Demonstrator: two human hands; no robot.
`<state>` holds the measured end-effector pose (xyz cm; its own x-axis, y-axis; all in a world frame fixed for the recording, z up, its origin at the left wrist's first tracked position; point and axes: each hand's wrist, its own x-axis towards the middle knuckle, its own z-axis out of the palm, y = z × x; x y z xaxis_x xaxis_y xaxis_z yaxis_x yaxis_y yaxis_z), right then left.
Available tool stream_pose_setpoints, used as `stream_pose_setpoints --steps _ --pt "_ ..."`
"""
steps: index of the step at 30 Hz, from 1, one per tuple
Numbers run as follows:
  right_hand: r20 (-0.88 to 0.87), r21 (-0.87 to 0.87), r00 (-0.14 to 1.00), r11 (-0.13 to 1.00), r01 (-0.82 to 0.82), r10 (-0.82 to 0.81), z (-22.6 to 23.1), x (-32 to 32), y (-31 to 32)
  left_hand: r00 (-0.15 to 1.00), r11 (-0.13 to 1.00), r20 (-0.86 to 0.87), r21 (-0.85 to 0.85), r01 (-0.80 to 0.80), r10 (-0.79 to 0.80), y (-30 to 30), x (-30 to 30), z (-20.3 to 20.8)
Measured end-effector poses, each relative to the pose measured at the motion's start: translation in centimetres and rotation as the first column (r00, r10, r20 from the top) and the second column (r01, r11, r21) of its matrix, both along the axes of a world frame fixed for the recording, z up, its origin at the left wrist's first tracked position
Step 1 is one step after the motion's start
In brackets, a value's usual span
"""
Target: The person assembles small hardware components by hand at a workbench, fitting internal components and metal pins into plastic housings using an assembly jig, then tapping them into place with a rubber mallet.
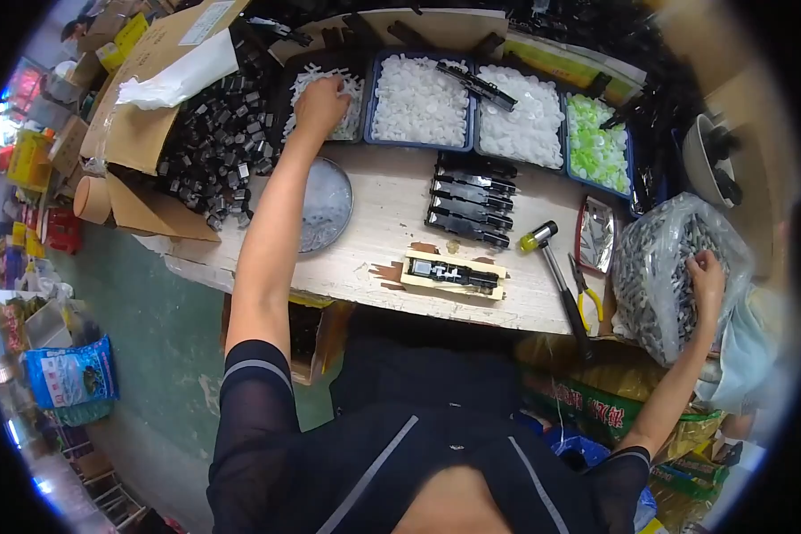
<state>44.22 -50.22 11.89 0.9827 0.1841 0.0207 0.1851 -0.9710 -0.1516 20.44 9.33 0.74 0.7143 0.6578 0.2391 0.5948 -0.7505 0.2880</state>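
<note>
My left hand (322, 105) reaches over a dark tray of small whitish stick-shaped pieces (351, 96) at the back left of the bench. Its fingers are bent together, and whatever is between them cannot be made out. At the far right my right hand (708, 278) is at a clear plastic bag (634, 289) full of small grey metal-looking parts, its fingertips pinched together over them. In front of me a black mechanism (454, 274) lies in a pale wooden holder (409, 267). Behind it are several similar long black parts (473, 199) in a stack.
Trays of white pieces (421, 102) and green pieces (596, 147) line the back. A hammer (556, 271), yellow-handled pliers (587, 298) and a small red-edged tray (594, 233) lie right. A round metal dish (327, 206) and black parts spilling from a carton (227, 147) are left.
</note>
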Motion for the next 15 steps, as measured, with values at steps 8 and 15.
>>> stream_pose_setpoints --steps 8,15 --pt "0.051 0.017 0.994 0.995 -0.097 0.096 0.2 0.6 -0.5 0.831 0.733 0.503 -0.654 0.186 0.237 2.1 -3.4 0.5" --pt "0.067 0.071 0.992 0.991 -0.109 0.105 -0.6 1.0 -1.5 0.859 0.67 0.477 -0.701 0.243 0.187 1.2 -4.6 0.3"
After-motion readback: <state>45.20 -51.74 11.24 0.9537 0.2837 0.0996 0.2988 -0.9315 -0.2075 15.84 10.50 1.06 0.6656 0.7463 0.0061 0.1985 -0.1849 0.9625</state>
